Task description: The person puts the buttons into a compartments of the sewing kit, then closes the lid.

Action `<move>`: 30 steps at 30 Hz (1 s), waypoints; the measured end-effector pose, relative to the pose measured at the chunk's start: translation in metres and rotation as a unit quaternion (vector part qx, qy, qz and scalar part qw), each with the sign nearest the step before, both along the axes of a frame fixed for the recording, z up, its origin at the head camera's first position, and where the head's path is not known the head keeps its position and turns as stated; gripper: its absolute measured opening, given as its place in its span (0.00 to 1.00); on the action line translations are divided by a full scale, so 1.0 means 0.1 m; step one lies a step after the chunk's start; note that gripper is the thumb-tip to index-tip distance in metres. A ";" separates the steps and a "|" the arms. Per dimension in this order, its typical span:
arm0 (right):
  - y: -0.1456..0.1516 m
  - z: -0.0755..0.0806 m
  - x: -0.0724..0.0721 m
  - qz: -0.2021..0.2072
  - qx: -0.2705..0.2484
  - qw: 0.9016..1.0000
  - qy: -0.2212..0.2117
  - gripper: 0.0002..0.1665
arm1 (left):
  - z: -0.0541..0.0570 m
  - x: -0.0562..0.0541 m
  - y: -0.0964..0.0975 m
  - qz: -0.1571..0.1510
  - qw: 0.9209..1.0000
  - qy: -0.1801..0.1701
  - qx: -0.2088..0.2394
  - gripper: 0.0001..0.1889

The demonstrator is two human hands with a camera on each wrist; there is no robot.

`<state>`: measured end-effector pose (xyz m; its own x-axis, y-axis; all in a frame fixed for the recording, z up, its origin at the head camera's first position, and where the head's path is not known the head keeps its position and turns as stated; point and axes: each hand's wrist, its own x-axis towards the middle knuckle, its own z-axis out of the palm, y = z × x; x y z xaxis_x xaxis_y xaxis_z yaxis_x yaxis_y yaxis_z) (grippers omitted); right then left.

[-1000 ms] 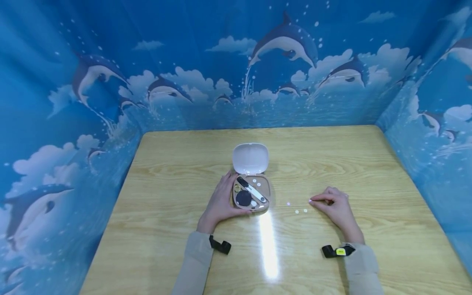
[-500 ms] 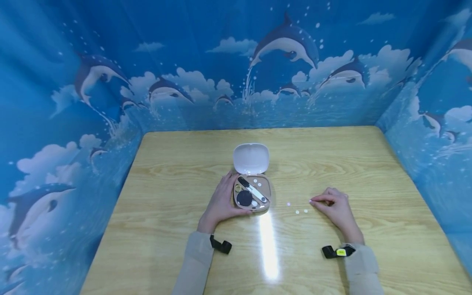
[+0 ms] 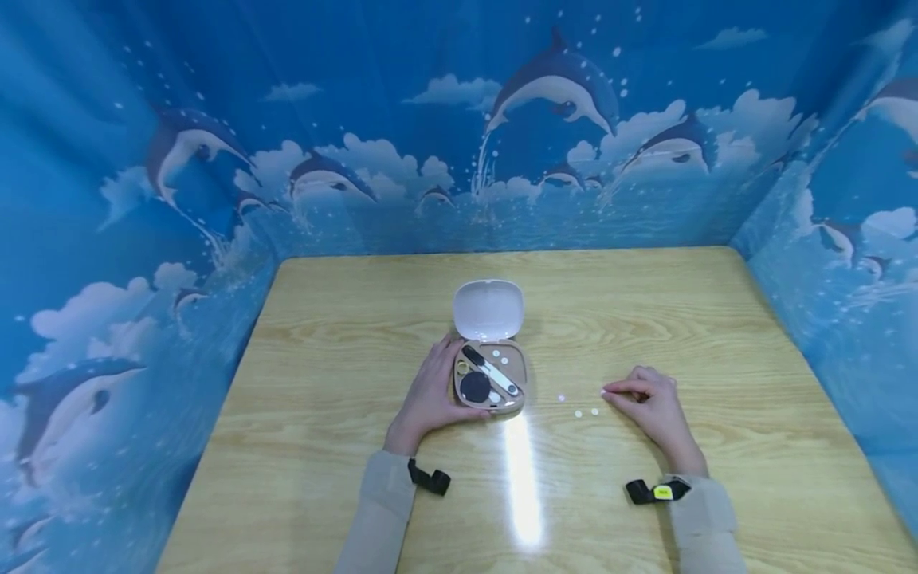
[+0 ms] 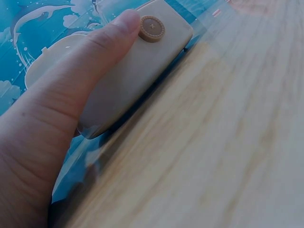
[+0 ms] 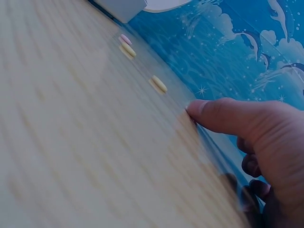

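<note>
The table (image 3: 717, 319), wood-grained, is enclosed on the left, right and far sides by blue cloth (image 3: 402, 48) printed with dolphins and clouds. At the near edge, two beige sleeves (image 3: 376, 510) are seen, and a black camera (image 3: 430, 480) is worn at each wrist, the right one marked with a yellow label (image 3: 663, 492). Between the sleeves, a streak of light (image 3: 523, 486) is reflected in the tabletop. Farther on, two yellow pills (image 3: 594, 412) are laid apart, with a pink pill (image 3: 562, 398) to their left and slightly beyond. To the right of these, a pale pill (image 3: 604, 392), mostly hidden, is pinched between the thumb and forefinger of the right hand (image 3: 653, 402). On the left, the open case (image 3: 515, 370) is grasped at its left side by the left hand (image 3: 426, 388), its thumb laid along the near wall by a round button (image 4: 153, 29). Inside are held a dark disc (image 3: 476, 387), a gold ring (image 3: 462, 367), a black-and-white stick (image 3: 493, 373) set diagonally and, far right, two white pills (image 3: 504, 361). The white lid (image 3: 489, 311) is raised beyond.
</note>
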<state>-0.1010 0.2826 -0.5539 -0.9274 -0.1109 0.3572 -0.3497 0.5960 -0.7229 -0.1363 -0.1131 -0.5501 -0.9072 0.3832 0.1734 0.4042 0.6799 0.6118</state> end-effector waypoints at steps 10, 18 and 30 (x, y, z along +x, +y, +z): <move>-0.01 0.00 0.00 0.000 0.009 1.000 0.011 0.12 | 0.00 0.00 0.00 -0.001 1.000 0.012 0.007 0.70; -0.02 -0.01 0.01 -0.006 0.009 1.000 0.001 0.11 | -0.01 0.00 0.00 -0.002 1.000 0.011 0.011 0.70; -0.03 0.03 0.01 -0.013 -0.009 1.000 -0.022 0.09 | -0.02 0.00 0.00 0.005 1.000 0.003 0.010 0.70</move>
